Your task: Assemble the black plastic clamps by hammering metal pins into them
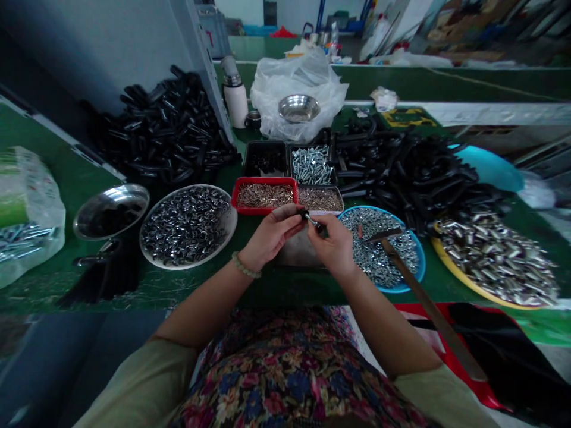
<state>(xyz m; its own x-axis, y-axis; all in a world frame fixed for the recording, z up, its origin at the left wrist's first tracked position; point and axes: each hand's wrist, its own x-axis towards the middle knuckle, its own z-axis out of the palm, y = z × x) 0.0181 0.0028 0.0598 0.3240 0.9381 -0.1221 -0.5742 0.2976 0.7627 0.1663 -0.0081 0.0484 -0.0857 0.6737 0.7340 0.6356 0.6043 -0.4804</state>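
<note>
My left hand [279,232] pinches a small black part [304,213] between thumb and fingers, above the bench. Close against it, my right hand [331,239] holds a small shiny metal piece [313,222] whose end meets the black part. Fingers hide much of both, so their exact kind cannot be told. Under the hands is a grey metal block [297,252]. Just beyond lie a red tray [234,201] of copper-coloured pins and a tray of small rivets [317,198]. To the right, a blue basin [419,270] holds many small metal nuts, with a hammer [417,291] lying across it.
A white plate of shiny metal rings [187,224] and a steel bowl [84,223] stand left. Black handles are heaped at left [165,128] and right [401,163]. Behind are a tray of bolts [312,165] and a thermos [235,101]. A yellow basin [464,284] holds metal sleeves.
</note>
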